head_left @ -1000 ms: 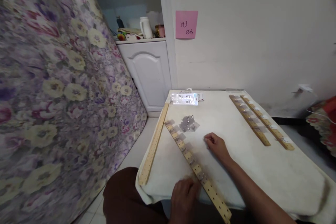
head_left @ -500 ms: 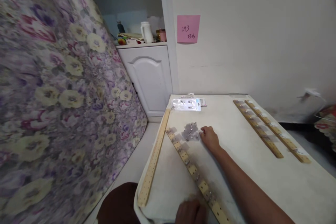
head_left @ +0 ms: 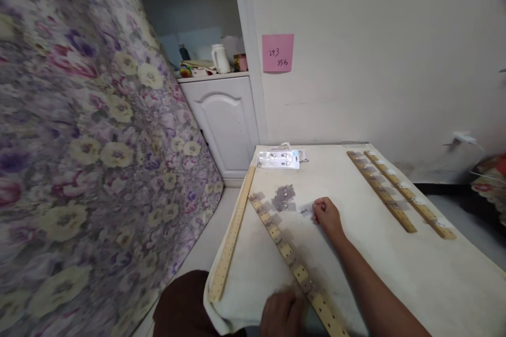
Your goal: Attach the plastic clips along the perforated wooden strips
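Observation:
My right hand (head_left: 326, 217) is closed in a pinch on the edge of a clear plastic square with a small metal part (head_left: 305, 209), held just over the table. Left of it lies a loose pile of similar clear squares with metal bits (head_left: 283, 197). A perforated wooden strip (head_left: 287, 254) runs diagonally toward me, several clear pieces with metal parts set along it. Beside the strip's near end, at the bottom edge, my left hand (head_left: 281, 313) rests with its fingers curled. Whatever may be under those fingers is hidden.
Another perforated wooden strip (head_left: 232, 234) lies along the table's left edge. Two wooden strips with pieces fitted, a nearer one (head_left: 381, 189) and an outer one (head_left: 409, 195), lie at right. Clear packaging (head_left: 279, 159) sits at the back, before the wall. A floral curtain (head_left: 98, 168) hangs left.
My right hand has moved right, away from the pile, and a clear square with a metal part now shows in its fingers. The left hand stays near the strip's close end.

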A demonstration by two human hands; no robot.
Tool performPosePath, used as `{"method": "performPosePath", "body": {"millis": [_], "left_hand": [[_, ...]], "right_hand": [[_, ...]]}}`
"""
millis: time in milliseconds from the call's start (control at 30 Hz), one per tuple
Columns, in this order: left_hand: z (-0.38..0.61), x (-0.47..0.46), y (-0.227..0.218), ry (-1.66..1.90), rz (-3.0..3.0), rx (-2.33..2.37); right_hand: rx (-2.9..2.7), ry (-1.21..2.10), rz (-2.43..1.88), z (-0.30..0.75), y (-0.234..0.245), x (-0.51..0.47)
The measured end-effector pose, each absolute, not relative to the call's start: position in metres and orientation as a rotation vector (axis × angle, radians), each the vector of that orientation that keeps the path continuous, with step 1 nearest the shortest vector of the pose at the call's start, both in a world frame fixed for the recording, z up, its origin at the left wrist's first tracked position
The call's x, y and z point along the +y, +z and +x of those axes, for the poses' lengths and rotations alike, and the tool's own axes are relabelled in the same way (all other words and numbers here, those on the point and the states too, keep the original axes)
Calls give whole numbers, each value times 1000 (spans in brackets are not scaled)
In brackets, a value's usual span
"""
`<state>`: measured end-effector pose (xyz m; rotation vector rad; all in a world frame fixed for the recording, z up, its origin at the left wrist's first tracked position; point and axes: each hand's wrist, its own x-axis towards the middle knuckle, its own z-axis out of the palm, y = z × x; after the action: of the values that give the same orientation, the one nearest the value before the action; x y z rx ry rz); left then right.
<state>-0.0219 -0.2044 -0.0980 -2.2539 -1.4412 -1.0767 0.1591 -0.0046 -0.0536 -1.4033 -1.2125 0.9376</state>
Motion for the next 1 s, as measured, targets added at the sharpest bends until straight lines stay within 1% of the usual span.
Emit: {"method": "performPosePath", "body": {"millis": [133, 333, 500, 633, 1000], "left_hand": [[-20, -207, -87, -1114, -2283, -1400], [-18, -215, -65, -1015, -2451, -1565], [-19, -226, -59, -1091, -2576, -1563], [-17, -240, -60, -1134, -2688, -1496], [-14, -244, -74, -1098, -2789, -1329]], "right_hand": [[-1135, 1042, -1327, 184, -53, -37], [-1073, 1158, -1264, 218, -54, -100], [-1012, 1394, -1199, 223, -52, -149], [-1098, 1560, -1170, 212, -51, -176], [-1299, 1579, -1297, 202, -50, -186]]}}
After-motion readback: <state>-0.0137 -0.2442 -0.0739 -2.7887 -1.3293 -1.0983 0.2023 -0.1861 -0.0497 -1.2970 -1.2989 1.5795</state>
